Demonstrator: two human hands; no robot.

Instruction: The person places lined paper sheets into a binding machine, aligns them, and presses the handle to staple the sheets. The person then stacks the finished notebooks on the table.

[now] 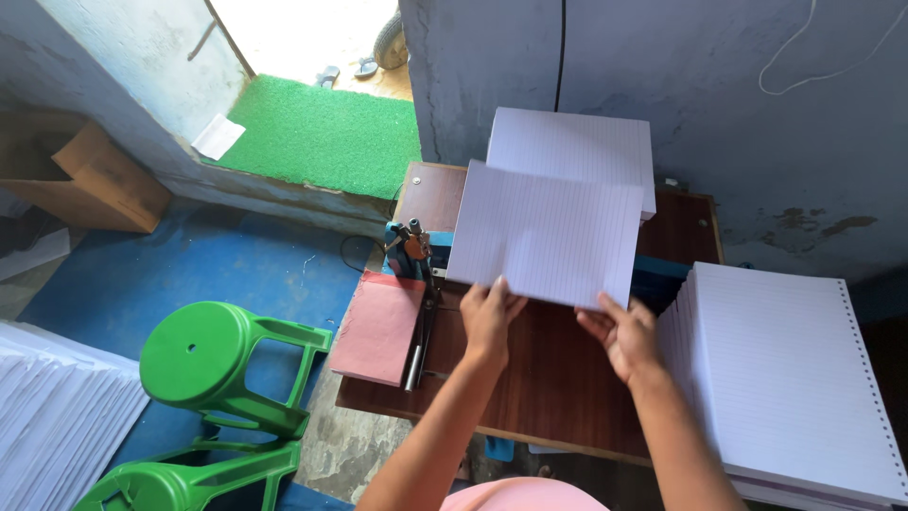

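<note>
Both hands hold up a thin bundle of white ruled sheets point(549, 237) over a brown wooden table point(549, 378). My left hand point(489, 317) grips its near edge on the left, and my right hand point(624, 331) grips the near edge on the right. Behind the bundle lies a stack of ruled paper point(577, 142) at the far side of the table. A taller stack of ruled paper point(794, 378) with punched holes along its right edge stands to the right of my right hand.
A blue and orange metal device point(411, 248) with a lever sits on the table's left, beside pink card sheets point(378, 326). Two green plastic stools point(213, 360) stand on the blue floor at left, next to another paper pile point(57, 416). A cardboard box point(95, 180) and a green mat point(322, 132) lie beyond.
</note>
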